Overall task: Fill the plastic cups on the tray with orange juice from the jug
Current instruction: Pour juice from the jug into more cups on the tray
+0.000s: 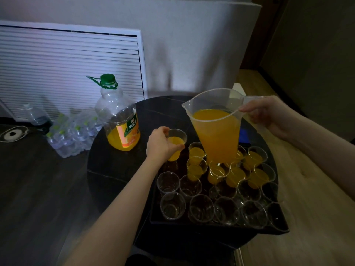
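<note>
Dim light falls on our round, dark, glossy table (pixel 119 169), which stands on dark wood-grain flooring before a pale wall with a white slatted panel (pixel 67 73).

At five o'clock on the table sits the dark rectangular tray (pixel 153 214), packed with clear, thin-walled plastic cups (pixel 201 208). Those in the far rows hold orange juice, while the near rows look empty.

Our right hand (pixel 269 116) curls round the handle of the translucent tapered jug (pixel 217 129), holding it above the tray's far rows, about half full.

Our left hand (pixel 161 144) grips one filled cup (pixel 175 143) by its side at the tray's eleven o'clock corner.

At ten o'clock stands a large clear bottle (pixel 119 116) with a green cap, its juice low. Shrink-wrapped water bottles (pixel 73 133) lie on the floor at nine o'clock.
</note>
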